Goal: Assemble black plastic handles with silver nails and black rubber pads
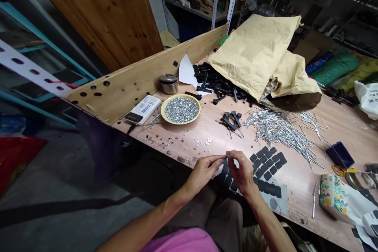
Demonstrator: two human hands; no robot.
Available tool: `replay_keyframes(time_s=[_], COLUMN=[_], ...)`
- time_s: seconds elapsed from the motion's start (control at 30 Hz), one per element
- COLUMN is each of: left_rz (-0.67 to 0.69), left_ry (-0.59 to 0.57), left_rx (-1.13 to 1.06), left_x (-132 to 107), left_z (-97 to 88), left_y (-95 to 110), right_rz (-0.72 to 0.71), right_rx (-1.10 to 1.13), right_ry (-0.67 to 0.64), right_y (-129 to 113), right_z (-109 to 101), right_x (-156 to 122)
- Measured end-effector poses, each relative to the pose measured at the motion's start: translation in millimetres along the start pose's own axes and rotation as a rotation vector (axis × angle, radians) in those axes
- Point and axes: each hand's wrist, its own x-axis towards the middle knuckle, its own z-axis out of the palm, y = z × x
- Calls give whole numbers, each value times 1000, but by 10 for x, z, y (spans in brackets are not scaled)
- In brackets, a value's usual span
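My left hand (203, 171) and my right hand (241, 172) meet at the near edge of the wooden table (295, 173), fingertips pinched together on a small thin metal piece (226, 156) held between them. Just beyond the hands lies a sheet with several black pads (267, 173). Farther out are a few assembled black-headed pins (232, 121), a spread of loose metal pins (280, 130), and a yellow bowl (180, 109) full of small silvery parts.
A tan paper sack (260, 55) spills black plastic parts (218, 82) at the back. A metal tin (169, 83), a white device (143, 109), a blue tray (339, 154) and a floral box (335, 195) also sit here. A wooden board (141, 75) borders the table's left side.
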Motion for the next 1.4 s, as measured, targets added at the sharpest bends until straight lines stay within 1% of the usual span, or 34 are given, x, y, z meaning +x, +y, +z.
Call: replay_keyframes(time_s=[0.1, 0.17, 0.23, 0.33, 0.4, 0.5, 0.6, 0.67, 0.7, 0.73, 0.8, 0.9, 0.97, 1.0, 1.07, 1.2, 1.27, 1.3, 1.4], left_rz=[6, 19, 32, 12, -40, -147, -235, -274, -283, -287, -271, -214, -183, -171, -162, -183, -193, -195, -194], left_ry=[1, 10, 8, -46, -98, -150, -175, -175, -155, -119, -6, 189, 285, 316, 336, 316, 304, 299, 290], left_rx=[-32, -22, -3, -15, -59, -135, -190, -225, -242, -259, -286, -323, -344, -350, -348, -318, -301, -291, -261], left_x=[-18, -25, -27, -29, -34, -41, -18, 29, 61, 98, 173, 255, 276, 278, 272, 254, 253, 254, 261], left_z=[28, 36, 35, 27, 24, 32, 39, 18, -8, -45, -150, -326, -405, -427, -442, -445, -467, -482, -527], left_y=[-17, -17, -1, 53, 91, 119, 105, 85, 74, 62, 39, 9, -3, -6, -6, 6, 15, 20, 38], right_rz=[-212, -252, -187, 40, 158, 222, 307, 409, 463, 512, 575, 575, 531, 506, 476, 538, 554, 532, 402], right_rx=[-68, -87, -57, 46, 114, 163, 174, 161, 143, 119, 63, 3, -20, -34, -82, -234, -329, -374, -437], right_ry=[-110, -145, -134, -118, -153, -209, -201, -174, -160, -151, -155, -214, -282, -325, -416, -563, -652, -707, -834], right_y=[26, 29, 16, -20, -39, -40, 19, 105, 158, 213, 317, 424, 458, 465, 460, 432, 431, 435, 458], right_z=[-55, -88, -115, -167, -216, -268, -241, -184, -150, -114, -40, 107, 249, 332, 509, 795, 867, 889, 917], right_x=[5, 1, -7, -3, 15, 45, 39, -14, -59, -116, -250, -406, -410, -375, -241, 125, 274, 330, 436])
